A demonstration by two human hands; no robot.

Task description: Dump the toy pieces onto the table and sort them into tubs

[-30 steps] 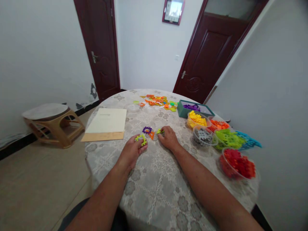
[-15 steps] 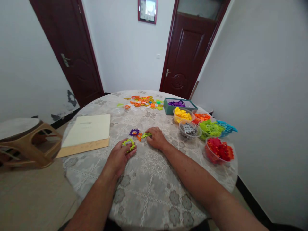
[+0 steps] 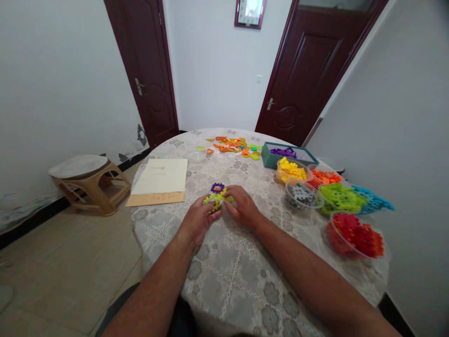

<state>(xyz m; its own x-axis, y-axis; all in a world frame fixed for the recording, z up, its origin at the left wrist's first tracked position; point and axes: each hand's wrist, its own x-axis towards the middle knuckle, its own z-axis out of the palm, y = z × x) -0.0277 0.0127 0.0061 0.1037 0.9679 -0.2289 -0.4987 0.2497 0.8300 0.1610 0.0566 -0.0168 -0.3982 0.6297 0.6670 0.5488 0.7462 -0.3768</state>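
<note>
My left hand (image 3: 200, 217) is closed around a yellow-green toothed building piece (image 3: 212, 202) above the near middle of the table. Close against it, my right hand (image 3: 242, 204) pinches another yellow-green piece (image 3: 229, 198). The two pieces meet or overlap between my fingers; whether they are joined I cannot tell. Just beyond the hands lies a purple toothed square piece (image 3: 218, 187) with a bit of orange at its middle. The orange piece that was beside it is mostly hidden.
Clear tubs hold yellow (image 3: 292, 170), grey (image 3: 303, 195), orange (image 3: 325, 177), green (image 3: 342, 199) and red pieces (image 3: 358, 234) at the right. Behind them stands a green box (image 3: 270, 160) of purple pieces. Loose pieces (image 3: 229, 146) lie far back; a paper folder (image 3: 159, 180) lies left.
My left hand has brought its yellow-green piece over to the one in my right hand, so the hands are now close together. The whole view has swung to the left.
</note>
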